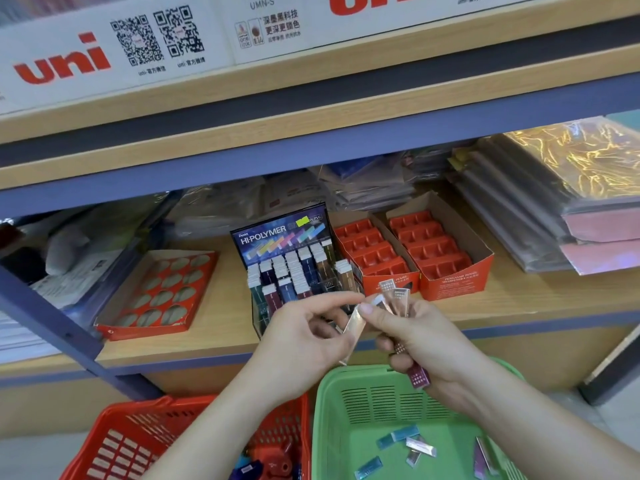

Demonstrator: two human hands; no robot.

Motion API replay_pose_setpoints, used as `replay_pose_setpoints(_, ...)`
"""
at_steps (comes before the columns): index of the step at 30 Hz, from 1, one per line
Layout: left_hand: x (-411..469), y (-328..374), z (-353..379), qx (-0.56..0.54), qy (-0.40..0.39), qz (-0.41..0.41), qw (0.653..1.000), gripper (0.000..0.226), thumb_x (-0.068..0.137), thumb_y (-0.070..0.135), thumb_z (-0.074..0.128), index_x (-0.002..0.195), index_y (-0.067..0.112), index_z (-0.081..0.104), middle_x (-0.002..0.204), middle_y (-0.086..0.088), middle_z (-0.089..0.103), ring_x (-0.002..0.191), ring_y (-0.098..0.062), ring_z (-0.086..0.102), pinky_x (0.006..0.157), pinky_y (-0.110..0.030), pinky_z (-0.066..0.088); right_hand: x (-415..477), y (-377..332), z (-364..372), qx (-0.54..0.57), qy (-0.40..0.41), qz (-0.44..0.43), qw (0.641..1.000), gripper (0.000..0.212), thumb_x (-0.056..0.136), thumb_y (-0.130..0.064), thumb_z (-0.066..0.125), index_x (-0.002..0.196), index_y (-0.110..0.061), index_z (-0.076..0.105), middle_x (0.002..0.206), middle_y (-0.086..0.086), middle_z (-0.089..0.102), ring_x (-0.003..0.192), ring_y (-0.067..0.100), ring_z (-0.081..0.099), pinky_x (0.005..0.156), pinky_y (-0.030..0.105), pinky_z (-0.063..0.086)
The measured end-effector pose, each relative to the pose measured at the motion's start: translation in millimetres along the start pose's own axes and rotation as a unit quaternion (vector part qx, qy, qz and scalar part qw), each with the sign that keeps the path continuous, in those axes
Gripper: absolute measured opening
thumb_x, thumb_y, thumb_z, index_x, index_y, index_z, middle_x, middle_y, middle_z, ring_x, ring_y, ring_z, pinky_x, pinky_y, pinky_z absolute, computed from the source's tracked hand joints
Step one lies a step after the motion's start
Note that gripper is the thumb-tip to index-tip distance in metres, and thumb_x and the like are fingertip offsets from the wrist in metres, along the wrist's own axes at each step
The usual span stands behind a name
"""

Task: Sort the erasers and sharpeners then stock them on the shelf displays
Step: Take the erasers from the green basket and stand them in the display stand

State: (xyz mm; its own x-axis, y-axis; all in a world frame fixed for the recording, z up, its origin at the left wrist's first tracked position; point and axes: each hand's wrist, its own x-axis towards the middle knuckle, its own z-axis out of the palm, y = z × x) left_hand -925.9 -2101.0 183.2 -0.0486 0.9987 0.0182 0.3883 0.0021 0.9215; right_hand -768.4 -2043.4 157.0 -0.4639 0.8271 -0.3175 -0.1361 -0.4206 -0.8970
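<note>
- Both hands meet in front of the shelf (519,299), right above the green basket (325,410). Working over it makes sense, since anything dropped should land back with the stock.
- The right hand (426,341) has its fingers curled round a bunch of erasers (394,296). The tops are fanned out, probably so each sleeve colour can be read and picked off singly.
- The left hand (304,337) pinches one copper eraser (355,323) near its top between thumb and forefinger, with the other fingers loosely curled.
- That eraser touches the right thumb, so I cannot tell whether it is free of the bunch.
- The Hi-Polymer display (294,268) stands on the shelf just behind the hands. Its erasers sit upright in rows grouped by sleeve colour, with gaps at the front.
- My guess is that the copper one is bound for a matching row.
- A few loose erasers (398,436), teal and silvery, lie flat in the green basket, so the eraser sorting looks well along but not finished.
- The red basket (138,441) sits beside it on the left, holding red and blue pieces that look like sharpeners. They are partly hidden by the left forearm.
- Two orange boxes (453,282) stand side by side, right of the display, and their compartment trays show no stock. The sharpener half looks not yet started.
- A flat red tray (162,292) with oval cut-outs lies left of the display.
</note>
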Motion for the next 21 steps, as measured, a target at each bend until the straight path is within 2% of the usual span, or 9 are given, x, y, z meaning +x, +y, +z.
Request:
replay_pose_setpoints(3, 11.4, 4.1, -5.4, 0.01, 0.07, 0.012, 0.997, 0.026, 0.078, 0.006, 0.074, 0.089, 0.029, 0.069, 0.069, -0.001, 0.065, 0.06, -0.02, 0.057, 0.064, -0.035, 0.051, 1.3, -3.0, 0.7, 0.065, -0.007, 0.022, 0.998, 0.013, 0.091, -0.012, 0.062, 0.104, -0.011, 0.06, 0.083, 0.01, 0.065, 0.053, 0.01, 0.047, 0.035, 0.015, 0.029)
replay_pose_setpoints(6, 33.8, 11.7, -22.7, 0.035, 0.177, 0.016, 0.983, 0.017, 0.081, 0.009, 0.073, 0.083, 0.023, 0.063, 0.069, -0.005, 0.07, 0.061, -0.029, 0.062, 0.069, -0.044, 0.055, 0.7, -7.8, -3.5, 0.121, 0.011, 0.033, 0.992, 0.01, 0.094, -0.001, 0.051, 0.103, -0.005, 0.055, 0.084, 0.015, 0.069, 0.056, 0.013, 0.054, 0.037, 0.017, 0.034)
replay_pose_setpoints(9, 63.1, 15.1, -41.0, 0.107, 0.228, 0.02, 0.968, 0.017, 0.077, 0.018, 0.077, 0.08, 0.025, 0.063, 0.074, 0.001, 0.07, 0.073, -0.023, 0.069, 0.076, -0.045, 0.057, -0.9, -11.5, -8.4, 0.13, 0.033, 0.037, 0.99, 0.019, 0.098, -0.004, 0.049, 0.115, 0.002, 0.054, 0.093, 0.016, 0.074, 0.058, 0.016, 0.064, 0.036, 0.016, 0.037)
replay_pose_setpoints(12, 88.6, 6.4, -45.2, 0.2, 0.205, 0.018, 0.958, 0.017, 0.078, 0.021, 0.077, 0.088, 0.025, 0.065, 0.078, 0.006, 0.068, 0.077, -0.012, 0.066, 0.073, -0.03, 0.054, -1.0, -12.8, -11.3, 0.12, 0.036, 0.036, 0.992, 0.026, 0.1, -0.009, 0.048, 0.122, 0.003, 0.054, 0.086, 0.014, 0.074, 0.055, 0.017, 0.066, 0.031, 0.015, 0.031)
replay_pose_setpoints(16, 106.8, -9.4, -41.1, 0.283, 0.165, 0.002, 0.945, 0.018, 0.085, 0.023, 0.071, 0.103, 0.023, 0.07, 0.09, 0.007, 0.068, 0.082, -0.006, 0.061, 0.071, -0.018, 0.043, -1.2, -14.1, -13.9, 0.107, 0.042, 0.026, 0.993, 0.023, 0.099, -0.011, 0.05, 0.118, 0.002, 0.055, 0.099, 0.012, 0.075, 0.058, 0.017, 0.067, 0.03, 0.014, 0.029)
replay_pose_setpoints(21, 114.2, -18.7, -36.4, 0.353, 0.145, 0.008, 0.924, 0.011, 0.085, 0.02, 0.071, 0.096, 0.019, 0.07, 0.088, 0.005, 0.066, 0.085, -0.011, 0.062, 0.073, -0.018, 0.04, 0.6, -14.3, -15.6, 0.11, 0.044, 0.026, 0.993, 0.022, 0.097, -0.012, 0.055, 0.114, 0.002, 0.057, 0.097, 0.016, 0.074, 0.063, 0.018, 0.069, 0.033, 0.015, 0.036)
